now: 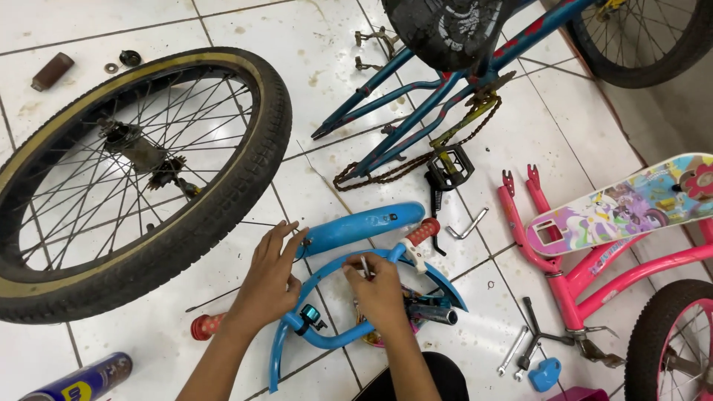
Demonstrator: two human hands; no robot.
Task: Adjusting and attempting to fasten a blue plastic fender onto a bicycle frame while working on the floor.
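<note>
Left: loose wheel (126, 178) flat on the tiles. My left hand (269, 278) rests half open on the blue handlebar (327, 338), fingers spread, steadying it over a curved blue fender (293, 327). My right hand (380, 289) is pinched closed on a small metal tool or bolt (365, 266). Looks like mid-fastening; next move needs the bar kept steady. Can't make out the fastener; my hand hides it. Pink bike (594, 275) right, cut off.
</note>
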